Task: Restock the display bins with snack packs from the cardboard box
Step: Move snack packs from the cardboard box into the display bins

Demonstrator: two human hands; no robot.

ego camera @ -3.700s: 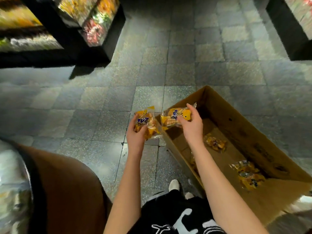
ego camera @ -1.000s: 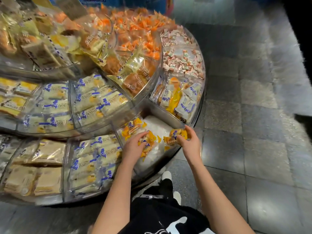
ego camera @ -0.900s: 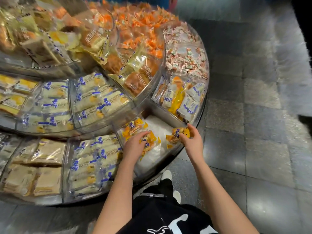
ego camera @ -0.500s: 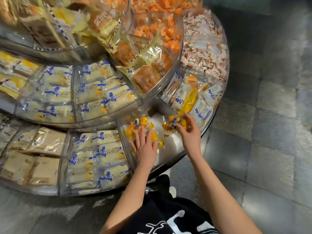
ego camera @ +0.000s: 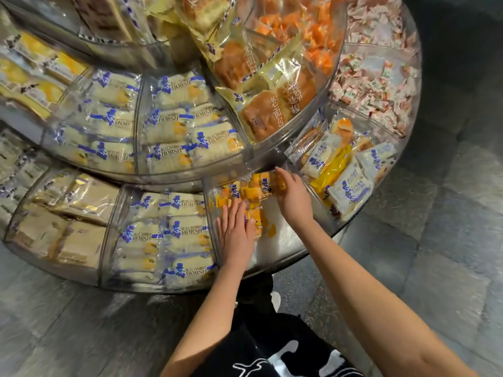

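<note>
Your right hand (ego camera: 295, 198) curls its fingers over the end of one yellow clear-wrapped snack pack with blue print (ego camera: 262, 186) and holds it low inside the clear plastic wedge-shaped bin (ego camera: 283, 240). Just left of that grip and nearer to you, your left hand (ego camera: 235, 235) lies flat with straight fingers on the other yellow packs (ego camera: 255, 221) in the bin. It presses them and grasps nothing.

Lay the held pack flat beside the ones under your left palm, and release it only once it rests on the bin floor. The wrappers look slick, so let the flat hand pin the pile while you place it. The white floor to the right of your grip is bare, so this bin probably needs more packs. The cardboard box is out of view.

Left of your left hand, across a clear divider, a bin holds stacked pale cake packs with blue lettering (ego camera: 174, 235). Right of your right hand, another bin holds leaning white-and-blue packs (ego camera: 351, 191) mixed with yellow ones. Beyond your grip, the upper tier carries brown buns in clear wrappers (ego camera: 266, 112), with orange-wrapped sweets (ego camera: 313, 31) farther back. Small pink-and-white sweets (ego camera: 375, 85) fill the bins to the far right.
</note>
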